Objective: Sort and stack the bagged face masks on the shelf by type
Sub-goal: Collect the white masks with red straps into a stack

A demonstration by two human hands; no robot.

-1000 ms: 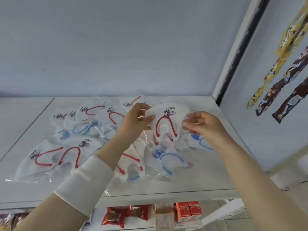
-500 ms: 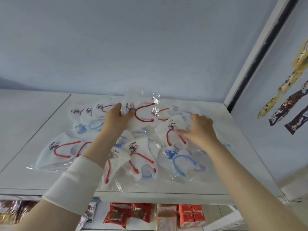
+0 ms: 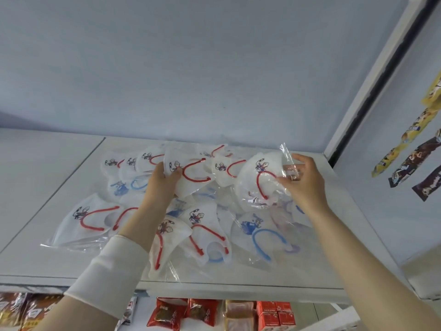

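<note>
Near the front-left corner of the shelf (image 3: 47, 187) lies a bagged mask with red loops (image 3: 88, 220), flat on the surface. A row of red-looped masks (image 3: 128, 162) overlaps along the back edge. The left hand (image 3: 162, 180), with a white cuff (image 3: 112, 271) on its forearm, grips the left-hand mask (image 3: 193, 173) by its left edge, with the thumb on top by the printed figure and the fingers curled beneath. Blue-looped masks (image 3: 257, 232) lie mixed with red ones towards the front edge. Near the back-right corner the right hand (image 3: 303, 180) pinches the clear bag of the right-hand mask (image 3: 260, 182) at its right side, fingers curled, holding it tilted above the pile. Snack bars (image 3: 405, 149) hang on the right.
</note>
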